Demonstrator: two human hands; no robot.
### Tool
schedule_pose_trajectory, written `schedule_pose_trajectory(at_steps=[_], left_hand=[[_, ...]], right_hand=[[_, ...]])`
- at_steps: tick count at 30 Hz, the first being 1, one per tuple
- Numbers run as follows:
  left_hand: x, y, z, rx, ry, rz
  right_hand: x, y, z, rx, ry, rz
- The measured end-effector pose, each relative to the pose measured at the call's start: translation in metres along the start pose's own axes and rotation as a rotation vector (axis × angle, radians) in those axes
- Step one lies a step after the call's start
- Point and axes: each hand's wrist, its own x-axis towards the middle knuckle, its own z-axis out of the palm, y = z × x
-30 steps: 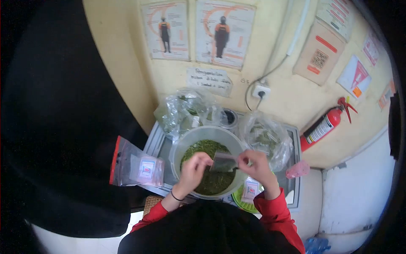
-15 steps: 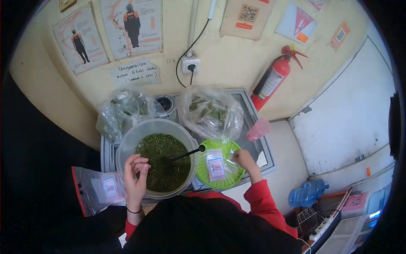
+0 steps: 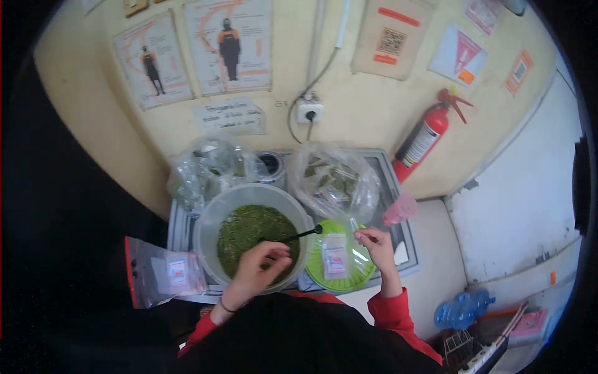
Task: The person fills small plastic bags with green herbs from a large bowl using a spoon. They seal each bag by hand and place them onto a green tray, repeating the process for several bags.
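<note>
My left hand hovers over the near right part of a translucent tub, its fingers loosely curled and apart from the thumb, with nothing seen in them. Chopped green herbs fill the tub's lower part. A black-handled spoon leans out over the right rim, its lower end hidden by my left hand. Above the green lid my right hand pinches a small clear plastic bag. A printed pack of small bags lies on that lid.
Behind the tub stand two large clear bags, one at the left and one at the right, the right one holding filled sachets. Between them is a dark-topped jar. A pink cup, red-edged pouch and fire extinguisher are nearby.
My left hand has moved right, from the tub's left rim to over the herbs. My right hand has lifted slightly, with a small clear bag now visible at its fingertips. The camera view has shifted.
</note>
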Motion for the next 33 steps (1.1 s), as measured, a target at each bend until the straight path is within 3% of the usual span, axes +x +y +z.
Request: schedule_pose_trajectory(at_steps=[3, 5, 6, 8, 10, 11, 13, 18, 21, 24, 27, 33], left_hand=[[0.003, 0.014, 0.007, -0.021, -0.072, 0.046], [0.003, 0.013, 0.005, -0.064, -0.131, 0.005], [0.002, 0.013, 0.002, -0.111, -0.037, -0.022], [-0.001, 0.013, -0.002, -0.213, 0.147, -0.069], [-0.003, 0.01, -0.007, -0.142, 0.332, 0.077], [-0.004, 0.007, -0.009, -0.136, 0.382, 0.11], [-0.007, 0.003, -0.012, -0.171, 0.429, 0.141], [-0.013, 0.006, -0.025, 0.123, 0.411, 0.269], [-0.01, 0.007, -0.024, 0.33, 0.429, 0.38], [-0.014, -0.001, -0.027, 0.522, 0.419, 0.427], [-0.018, -0.003, -0.023, 0.594, 0.444, 0.434], [-0.019, -0.003, -0.028, 0.507, 0.552, 0.222]], right_hand=[[-0.001, -0.072, 0.037, -0.108, -0.318, -0.409], [0.001, -0.091, 0.063, -0.046, -0.449, -0.493], [0.002, -0.099, 0.074, -0.02, -0.513, -0.536], [0.002, -0.114, 0.093, -0.079, -0.377, -0.624], [0.004, -0.123, 0.106, -0.131, -0.255, -0.812], [0.004, -0.12, 0.113, -0.112, -0.374, -0.833], [0.004, -0.112, 0.123, -0.02, -0.528, -0.669], [0.009, -0.107, 0.136, 0.346, -0.788, -0.131], [0.003, -0.11, 0.14, 0.027, -0.629, -0.311], [0.001, -0.106, 0.145, -0.084, -0.476, -0.617], [0.015, -0.096, 0.142, -0.224, -0.291, -0.656], [0.009, -0.1, 0.151, -0.216, -0.432, -0.452]])
